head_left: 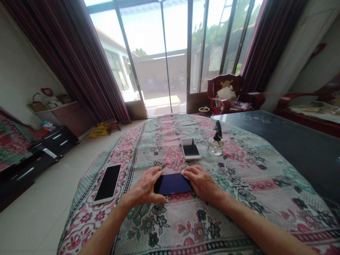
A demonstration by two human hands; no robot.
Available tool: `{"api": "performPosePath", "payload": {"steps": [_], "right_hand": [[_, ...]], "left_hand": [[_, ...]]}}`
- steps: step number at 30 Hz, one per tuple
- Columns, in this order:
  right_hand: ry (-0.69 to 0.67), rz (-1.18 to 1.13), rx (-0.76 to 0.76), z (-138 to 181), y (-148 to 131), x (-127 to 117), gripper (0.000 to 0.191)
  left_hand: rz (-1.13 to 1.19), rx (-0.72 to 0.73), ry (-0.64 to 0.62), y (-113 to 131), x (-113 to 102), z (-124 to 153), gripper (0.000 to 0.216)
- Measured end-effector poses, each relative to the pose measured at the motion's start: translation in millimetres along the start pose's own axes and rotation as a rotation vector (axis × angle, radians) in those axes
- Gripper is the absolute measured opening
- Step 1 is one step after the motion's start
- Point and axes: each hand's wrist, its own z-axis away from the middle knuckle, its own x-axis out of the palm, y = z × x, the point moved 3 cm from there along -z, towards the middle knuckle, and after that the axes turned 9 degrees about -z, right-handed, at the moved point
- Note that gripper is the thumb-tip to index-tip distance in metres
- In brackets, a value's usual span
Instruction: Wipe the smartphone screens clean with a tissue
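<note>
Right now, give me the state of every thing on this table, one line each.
near phone: flat, screen dark, held at both ends
left hand: gripping the near phone's left end
right hand: gripping its right end
left phone: flat, face up, screen dark, untouched
far phone: flat, face up, screen dark, untouched
glass bottle: upright, black top on
floral cloth: spread over the table

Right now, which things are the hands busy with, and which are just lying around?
Busy with: dark phone, held at its ends by left hand and right hand.
Lying around: white phone, black-screened phone at far left, glass bottle.
</note>
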Motion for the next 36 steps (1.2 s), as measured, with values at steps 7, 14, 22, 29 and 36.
{"api": "performPosePath", "payload": {"steps": [7, 14, 22, 29, 36], "right_hand": [[0.003, -0.016, 0.01, 0.8, -1.3, -1.7, 0.029], [-0.007, -0.029, 0.011, 0.2, 4.3, -0.2, 0.027], [-0.006, -0.037, 0.006, -1.5, 8.4, -1.5, 0.026], [0.025, 0.016, -0.006, 0.7, 8.6, -2.8, 0.027], [-0.05, 0.021, -0.012, -0.5, 2.5, -10.7, 0.02]], "left_hand": [[-0.062, 0.106, -0.027, 36.0, -5.2, -38.8, 0.074], [-0.058, 0.116, -0.031, 35.3, -1.8, -42.6, 0.073], [-0.09, 0.145, -0.056, 34.4, -4.1, -42.8, 0.066], [-0.081, 0.141, -0.059, 34.3, -3.2, -43.0, 0.065], [-0.061, 0.142, -0.049, 31.1, -0.7, -43.7, 0.067]]}}
